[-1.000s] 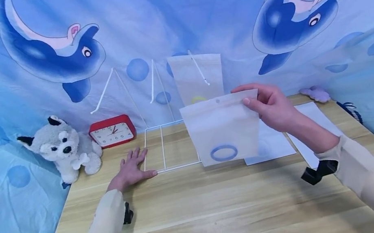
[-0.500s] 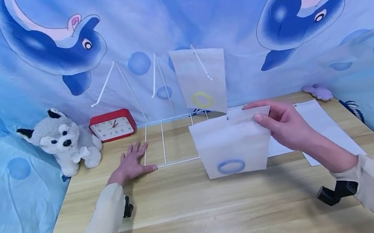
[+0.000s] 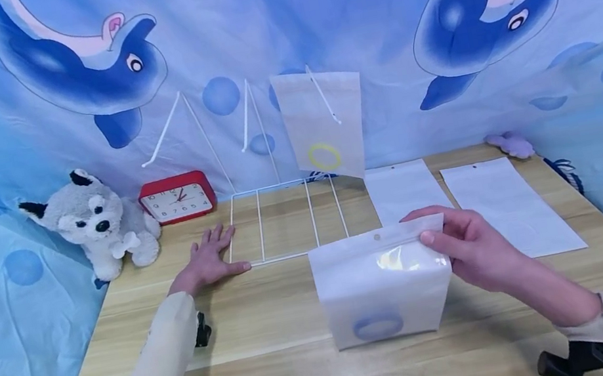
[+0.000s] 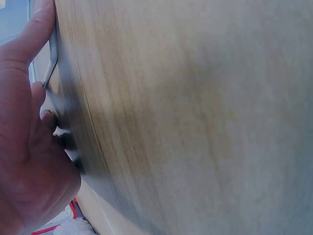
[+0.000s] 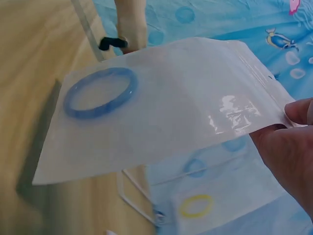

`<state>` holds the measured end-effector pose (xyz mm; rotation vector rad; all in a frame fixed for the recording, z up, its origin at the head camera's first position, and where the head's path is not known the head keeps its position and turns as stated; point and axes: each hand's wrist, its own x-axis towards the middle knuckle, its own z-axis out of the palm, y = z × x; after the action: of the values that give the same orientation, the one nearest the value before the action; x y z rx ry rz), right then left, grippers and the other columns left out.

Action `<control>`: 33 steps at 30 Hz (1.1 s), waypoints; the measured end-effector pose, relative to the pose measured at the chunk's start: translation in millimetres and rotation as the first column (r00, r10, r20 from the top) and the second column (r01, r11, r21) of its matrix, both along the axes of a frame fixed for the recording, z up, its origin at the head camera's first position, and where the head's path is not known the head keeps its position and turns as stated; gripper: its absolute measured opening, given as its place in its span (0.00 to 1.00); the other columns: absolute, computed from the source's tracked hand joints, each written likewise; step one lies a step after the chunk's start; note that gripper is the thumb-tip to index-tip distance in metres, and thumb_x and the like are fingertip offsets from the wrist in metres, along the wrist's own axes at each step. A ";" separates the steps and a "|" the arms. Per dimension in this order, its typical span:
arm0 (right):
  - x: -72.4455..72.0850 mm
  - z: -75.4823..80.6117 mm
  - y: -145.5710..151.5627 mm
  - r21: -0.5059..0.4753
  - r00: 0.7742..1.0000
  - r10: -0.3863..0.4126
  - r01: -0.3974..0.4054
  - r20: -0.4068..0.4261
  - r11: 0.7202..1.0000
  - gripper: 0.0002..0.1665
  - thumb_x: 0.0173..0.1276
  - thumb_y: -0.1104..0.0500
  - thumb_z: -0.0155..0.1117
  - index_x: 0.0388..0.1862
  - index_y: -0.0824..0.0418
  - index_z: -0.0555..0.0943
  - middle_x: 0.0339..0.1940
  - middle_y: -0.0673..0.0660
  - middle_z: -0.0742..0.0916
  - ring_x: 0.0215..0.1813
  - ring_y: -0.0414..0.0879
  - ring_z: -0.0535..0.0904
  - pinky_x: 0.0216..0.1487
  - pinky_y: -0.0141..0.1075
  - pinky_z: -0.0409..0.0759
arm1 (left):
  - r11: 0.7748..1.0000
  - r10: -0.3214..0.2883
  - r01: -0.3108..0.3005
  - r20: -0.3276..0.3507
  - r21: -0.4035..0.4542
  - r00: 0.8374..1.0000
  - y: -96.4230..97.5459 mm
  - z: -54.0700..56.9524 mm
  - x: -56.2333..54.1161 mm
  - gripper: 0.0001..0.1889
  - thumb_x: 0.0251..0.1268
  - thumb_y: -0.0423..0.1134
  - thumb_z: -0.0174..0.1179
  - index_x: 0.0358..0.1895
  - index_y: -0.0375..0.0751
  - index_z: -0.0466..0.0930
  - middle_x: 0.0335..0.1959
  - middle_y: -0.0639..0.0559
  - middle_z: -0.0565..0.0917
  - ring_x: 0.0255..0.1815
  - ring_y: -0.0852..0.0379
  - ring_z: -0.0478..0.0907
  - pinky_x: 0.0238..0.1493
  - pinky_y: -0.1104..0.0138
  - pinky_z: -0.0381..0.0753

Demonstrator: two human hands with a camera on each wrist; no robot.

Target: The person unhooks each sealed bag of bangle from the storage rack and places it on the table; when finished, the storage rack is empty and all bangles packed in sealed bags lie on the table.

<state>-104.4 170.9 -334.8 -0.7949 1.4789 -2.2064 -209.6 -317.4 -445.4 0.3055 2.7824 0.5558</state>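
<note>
My right hand (image 3: 473, 246) pinches the top right corner of a white translucent zip bag (image 3: 383, 281) between thumb and fingers. A blue ring (image 5: 93, 113) shows through the bag near its bottom. The bag hangs over the front part of the table, bent at its upper part. My left hand (image 3: 209, 263) rests with fingers spread at the left front corner of a white wire rack (image 3: 260, 221), thumb along the front bar. From the rack's right prong hangs a similar bag (image 3: 298, 115) with a yellow ring (image 3: 328, 168) inside; the other two prongs carry nothing.
Two flat white bags (image 3: 406, 187) lie right of the rack. Behind my left hand stand a red alarm clock (image 3: 177, 199) and a grey plush dog (image 3: 104, 224). A small purple object (image 3: 512, 145) lies at the back right. A blue dolphin cloth encloses the wooden table.
The right hand has brought the bag with the blue ring down toward the front of the table, away from the hanging bag. The left hand has stayed at the rack's corner.
</note>
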 end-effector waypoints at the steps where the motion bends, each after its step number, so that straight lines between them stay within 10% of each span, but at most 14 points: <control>1: 0.3 -4.3 -1.4 -0.002 0.999 0.002 -0.002 0.033 1.000 0.24 0.78 0.74 0.45 0.62 0.59 0.81 0.53 0.57 0.86 0.48 0.47 0.85 0.43 0.39 0.85 | 1.000 -0.001 0.001 -0.002 -0.003 1.000 -0.5 0.4 0.2 0.58 0.56 0.66 0.67 0.80 0.38 0.47 0.80 0.31 0.41 0.77 0.27 0.32 0.69 0.32 0.30; 10: -25.5 -35.1 -13.6 0.148 0.967 -0.117 0.085 0.227 0.985 0.17 0.77 0.68 0.54 0.57 0.55 0.82 0.50 0.56 0.87 0.47 0.47 0.86 0.44 0.42 0.86 | 1.000 0.001 -0.001 -0.005 0.002 1.000 -3.1 -1.1 1.3 0.57 0.56 0.65 0.66 0.80 0.38 0.47 0.79 0.30 0.42 0.77 0.27 0.31 0.69 0.32 0.30; 21: -61.6 -72.3 -23.3 0.243 0.966 -0.147 0.093 0.214 0.966 0.15 0.77 0.68 0.53 0.58 0.62 0.80 0.46 0.54 0.87 0.44 0.44 0.85 0.41 0.38 0.85 | 1.000 0.010 -0.010 0.018 -0.012 1.000 -0.6 -2.4 1.1 0.57 0.56 0.66 0.66 0.81 0.39 0.46 0.80 0.31 0.40 0.78 0.28 0.30 0.69 0.33 0.28; 33: -65.7 -99.5 -33.5 0.239 0.947 -0.164 0.098 0.275 0.966 0.18 0.76 0.71 0.52 0.62 0.78 0.72 0.43 0.54 0.87 0.43 0.44 0.84 0.43 0.38 0.85 | 1.000 0.007 -0.006 0.035 -0.016 0.999 2.3 3.4 0.8 0.58 0.57 0.66 0.65 0.81 0.40 0.45 0.80 0.31 0.40 0.78 0.28 0.29 0.70 0.34 0.28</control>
<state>-170.1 137.4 -434.3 -0.2879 1.6267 -2.0899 -208.8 -315.1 -442.0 0.2806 2.7538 0.5347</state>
